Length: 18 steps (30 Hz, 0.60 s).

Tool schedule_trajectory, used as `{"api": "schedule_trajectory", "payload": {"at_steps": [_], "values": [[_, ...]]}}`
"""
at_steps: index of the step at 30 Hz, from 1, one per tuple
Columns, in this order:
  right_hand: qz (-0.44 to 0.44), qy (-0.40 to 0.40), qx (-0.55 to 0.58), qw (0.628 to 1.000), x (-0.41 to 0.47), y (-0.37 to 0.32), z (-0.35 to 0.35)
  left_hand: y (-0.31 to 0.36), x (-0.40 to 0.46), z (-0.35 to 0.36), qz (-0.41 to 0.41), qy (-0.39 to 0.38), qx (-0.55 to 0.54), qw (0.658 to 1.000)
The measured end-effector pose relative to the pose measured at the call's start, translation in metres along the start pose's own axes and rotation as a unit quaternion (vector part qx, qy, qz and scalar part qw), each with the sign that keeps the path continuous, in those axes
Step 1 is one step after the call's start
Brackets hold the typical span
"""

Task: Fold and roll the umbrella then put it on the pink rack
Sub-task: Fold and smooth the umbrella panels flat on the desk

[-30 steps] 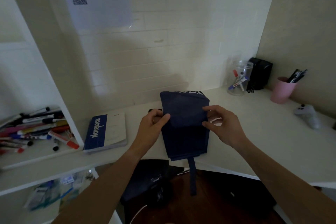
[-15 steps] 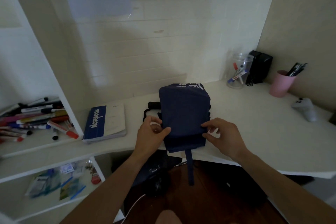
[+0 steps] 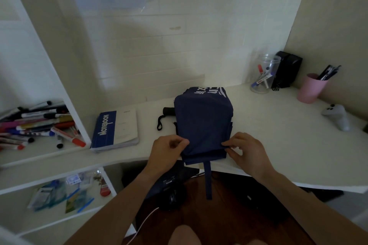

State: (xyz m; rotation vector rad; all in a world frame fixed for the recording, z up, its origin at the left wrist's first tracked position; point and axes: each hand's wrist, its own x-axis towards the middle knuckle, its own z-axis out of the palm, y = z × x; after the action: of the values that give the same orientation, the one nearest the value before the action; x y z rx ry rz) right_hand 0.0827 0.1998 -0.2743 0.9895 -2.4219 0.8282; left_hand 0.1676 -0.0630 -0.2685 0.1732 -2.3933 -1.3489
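Note:
A navy blue umbrella [image 3: 203,121] lies folded flat on the white desk [image 3: 278,137], white lettering at its far end. Its black handle [image 3: 168,111] with a wrist loop sticks out to the left. A navy closing strap [image 3: 208,180] hangs from the near edge over the desk front. My left hand [image 3: 166,152] pinches the near left corner of the canopy. My right hand [image 3: 247,152] pinches the near right corner. No pink rack shows in view.
A blue and white notebook [image 3: 115,130] lies left of the umbrella. Markers [image 3: 37,125] are heaped on the left shelf. A clear jar [image 3: 262,74], a black box [image 3: 286,71], a pink pen cup [image 3: 311,88] and a white controller [image 3: 337,116] stand at the right.
The umbrella has come down from being held up to lying flat on the desk. Both hands have slid toward me to its near corners. The camera has tilted downward.

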Motion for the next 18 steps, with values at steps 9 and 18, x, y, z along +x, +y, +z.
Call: {"api": "schedule_trajectory", "payload": {"at_steps": [9,18], "values": [[-0.047,0.000,-0.008,0.999,0.003,0.003,-0.001,-0.001,0.018,-0.008,0.007,-0.070,-0.082,0.994],[-0.073,-0.077,-0.021,0.994,0.000,0.005,-0.006,-0.021,0.024,-0.011,0.037,-0.108,0.056,0.992]]}}
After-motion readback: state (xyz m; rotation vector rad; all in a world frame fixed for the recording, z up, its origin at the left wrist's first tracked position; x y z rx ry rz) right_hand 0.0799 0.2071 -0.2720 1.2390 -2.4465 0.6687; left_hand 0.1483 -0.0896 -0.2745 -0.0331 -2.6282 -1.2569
